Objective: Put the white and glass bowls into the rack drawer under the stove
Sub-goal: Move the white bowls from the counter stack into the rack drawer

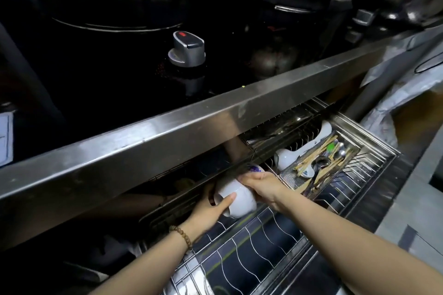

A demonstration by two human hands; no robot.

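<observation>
The left hand (211, 211) and right hand (261, 184) hold the tilted white bowl (236, 199), fingers curled round it, at the rack drawer's (263, 246) rear edge. It could chip against the stove's steel trim (167, 132) overhead.

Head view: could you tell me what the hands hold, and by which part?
A white bowl, tipped sideways: the left hand grips its rim, thumb on the outer wall; the right hand grips the base end.
</observation>
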